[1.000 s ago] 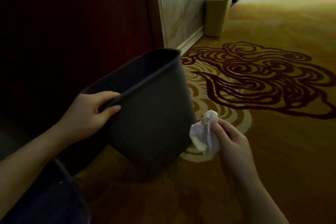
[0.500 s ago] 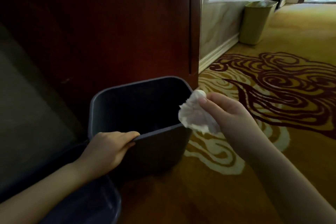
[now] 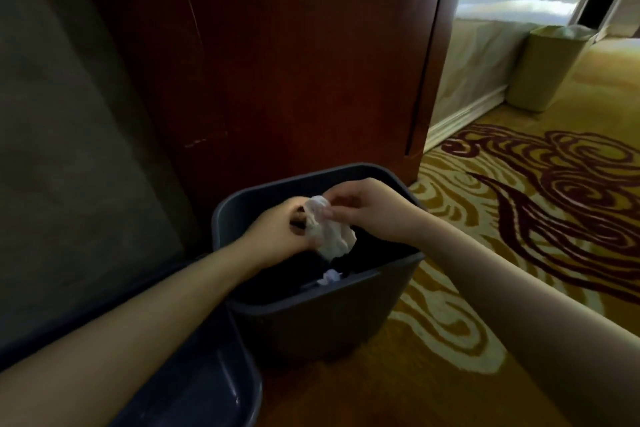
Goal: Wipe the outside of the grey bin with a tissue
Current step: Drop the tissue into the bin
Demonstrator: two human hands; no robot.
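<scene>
The grey bin [image 3: 311, 319] stands upright on the carpet in front of a dark red wooden panel. Both hands are over its open mouth. My left hand [image 3: 277, 232] and my right hand [image 3: 370, 211] both pinch the crumpled white tissue [image 3: 329, 232], which hangs between them above the opening. A small pale scrap of paper [image 3: 330, 276] lies inside the bin below the tissue.
A second dark bin [image 3: 207, 388] sits at the lower left, touching the grey one. A yellowish bin [image 3: 547, 69] stands far right by the window wall. Patterned gold and maroon carpet [image 3: 519, 218] spreads to the right. A grey wall panel [image 3: 69, 149] is at left.
The bin went from tilted and lifted to standing upright. My left hand let go of the rim and joined my right hand on the tissue over the opening.
</scene>
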